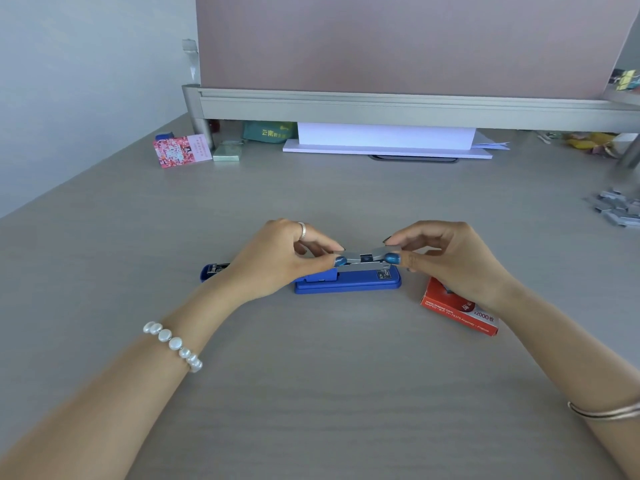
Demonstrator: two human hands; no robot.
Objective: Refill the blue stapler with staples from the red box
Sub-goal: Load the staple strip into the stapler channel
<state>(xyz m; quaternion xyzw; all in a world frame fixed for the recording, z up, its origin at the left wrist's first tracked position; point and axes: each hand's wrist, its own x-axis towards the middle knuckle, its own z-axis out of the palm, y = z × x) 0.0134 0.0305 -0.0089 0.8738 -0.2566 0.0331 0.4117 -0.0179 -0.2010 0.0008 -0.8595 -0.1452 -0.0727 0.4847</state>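
The blue stapler [348, 283] lies flat on the grey desk [311, 393] in the middle, hinged wide open. Its blue top cover [212, 270] sticks out to the left behind my left wrist. My left hand [277, 258] pinches the left end of the metal staple channel [363, 259]. My right hand [450, 258] pinches its right end with thumb and fingers. Whether a strip of staples lies between the fingers I cannot tell. The red staple box [457, 315] lies on the desk under my right wrist, partly hidden.
Several loose staple strips [618, 207] lie at the right edge. At the back stand a partition rail [381, 107], a white paper stack [384, 138], a pink card [181, 150], a green pad [227, 152] and a green pouch [268, 131].
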